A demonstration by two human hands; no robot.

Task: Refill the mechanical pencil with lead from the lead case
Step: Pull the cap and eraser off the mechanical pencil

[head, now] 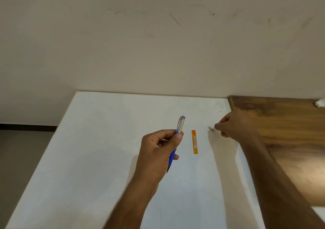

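A pale wall (158, 35) with faint scuff marks fills the upper half of the frame. Below it, a white table (105, 158) spreads across the lower half, its near edge cut off at the bottom. A brown wooden surface (290, 132) lies along the table's right side, with a small white object at the far right edge, cut off and too small to identify.

In the lower centre, the left hand (156, 153) is closed around a blue and silver mechanical pencil (180, 125), tip pointing down and partly hidden by the palm.

At centre right, the right hand (233, 123) pinches a small silver cap (210, 128) between fingertips, low over the table.

An orange lead case (194, 141) lies flat on the table between the two hands.
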